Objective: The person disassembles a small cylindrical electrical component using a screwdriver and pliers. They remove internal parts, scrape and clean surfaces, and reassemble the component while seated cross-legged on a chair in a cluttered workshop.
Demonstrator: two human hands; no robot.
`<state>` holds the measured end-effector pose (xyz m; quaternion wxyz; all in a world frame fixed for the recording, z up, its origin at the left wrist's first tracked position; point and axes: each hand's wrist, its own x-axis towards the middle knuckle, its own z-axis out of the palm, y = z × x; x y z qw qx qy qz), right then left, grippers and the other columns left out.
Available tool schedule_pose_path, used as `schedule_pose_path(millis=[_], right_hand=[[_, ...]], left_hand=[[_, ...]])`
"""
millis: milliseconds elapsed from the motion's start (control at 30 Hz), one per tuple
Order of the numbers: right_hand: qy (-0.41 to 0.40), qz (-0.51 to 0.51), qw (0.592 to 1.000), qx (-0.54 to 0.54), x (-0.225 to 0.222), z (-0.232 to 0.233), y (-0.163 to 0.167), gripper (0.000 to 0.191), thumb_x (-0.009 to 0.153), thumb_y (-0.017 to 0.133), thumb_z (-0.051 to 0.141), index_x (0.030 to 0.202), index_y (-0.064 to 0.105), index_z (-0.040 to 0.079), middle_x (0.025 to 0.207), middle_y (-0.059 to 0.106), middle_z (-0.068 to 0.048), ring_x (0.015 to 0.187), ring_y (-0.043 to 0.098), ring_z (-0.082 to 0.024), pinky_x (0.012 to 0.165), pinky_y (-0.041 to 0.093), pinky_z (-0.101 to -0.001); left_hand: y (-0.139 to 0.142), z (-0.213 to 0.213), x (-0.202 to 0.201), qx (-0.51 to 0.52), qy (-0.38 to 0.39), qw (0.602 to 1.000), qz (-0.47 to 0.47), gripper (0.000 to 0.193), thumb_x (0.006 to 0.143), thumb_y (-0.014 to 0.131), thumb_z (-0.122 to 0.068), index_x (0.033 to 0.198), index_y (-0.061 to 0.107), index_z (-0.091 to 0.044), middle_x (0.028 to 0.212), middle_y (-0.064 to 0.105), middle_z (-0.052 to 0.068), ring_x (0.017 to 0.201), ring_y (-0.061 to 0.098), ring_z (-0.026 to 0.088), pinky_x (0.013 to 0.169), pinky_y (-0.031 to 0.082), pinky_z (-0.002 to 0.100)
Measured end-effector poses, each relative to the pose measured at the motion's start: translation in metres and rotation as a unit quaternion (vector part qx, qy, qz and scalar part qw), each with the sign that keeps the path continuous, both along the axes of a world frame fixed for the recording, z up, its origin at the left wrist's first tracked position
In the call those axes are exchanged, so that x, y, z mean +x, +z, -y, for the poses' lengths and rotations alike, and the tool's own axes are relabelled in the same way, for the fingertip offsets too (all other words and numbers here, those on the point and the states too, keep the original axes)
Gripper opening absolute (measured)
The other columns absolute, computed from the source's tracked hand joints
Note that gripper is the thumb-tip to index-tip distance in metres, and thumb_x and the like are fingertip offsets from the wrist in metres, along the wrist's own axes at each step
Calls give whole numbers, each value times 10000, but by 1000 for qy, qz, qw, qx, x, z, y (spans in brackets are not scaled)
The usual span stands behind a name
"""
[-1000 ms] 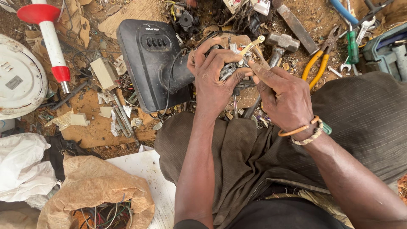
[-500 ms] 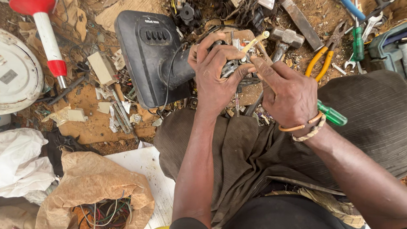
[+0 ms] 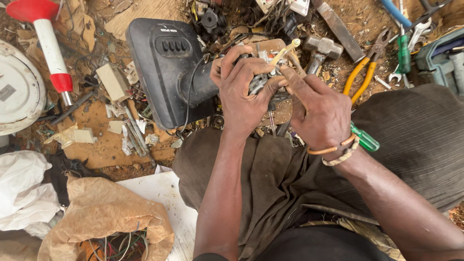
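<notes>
Fingers of left hand (image 3: 244, 94), right hand (image 3: 319, 111) curled tight around metal part (image 3: 263, 77).

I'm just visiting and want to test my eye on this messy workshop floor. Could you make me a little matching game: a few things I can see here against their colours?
Things:
1. pliers handles
2. screwdriver handle
3. fan base
4. paper bag

Colours:
A. brown
B. black
C. yellow
D. green

Pairs: 1-C, 2-D, 3-B, 4-A.

The screwdriver handle sticks out behind the right hand; the left hand grips a small metal part beside the fan base.
</notes>
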<state>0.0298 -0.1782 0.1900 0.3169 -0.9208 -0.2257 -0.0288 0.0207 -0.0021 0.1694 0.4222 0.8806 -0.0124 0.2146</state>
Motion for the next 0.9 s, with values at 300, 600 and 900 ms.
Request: schedule_pose_path(millis=[300,600,900], right_hand=[[154,34,987,2,54,25,-18,508,917,679,-71,1387,698,120,845,660,-36,624,557,-165,523,427,-284],[222,-67,973,-7,90,16,-25,448,818,653,-94,1226,758,57,953,747,-86,574,617,-188,455,475,-312],[245,-107,961,73,97,15,-41,324,935,710,-3,1250,737,65,937,759,-82,698,687,-176,569,537,-302]], left_hand=[[-2,-1,13,-5,19,999,-41,311,847,865,-387,1030,722,-179,1226,674,27,1263,539,170,1127,305,416],[-12,-16,12,-14,30,999,-37,299,847,892,-358,1029,731,-185,1232,662,-9,1220,531,157,1128,306,399],[-10,-15,14,-26,25,999,-38,303,837,894,-360,1017,731,-179,1233,644,4,1216,524,169,1134,302,401]])
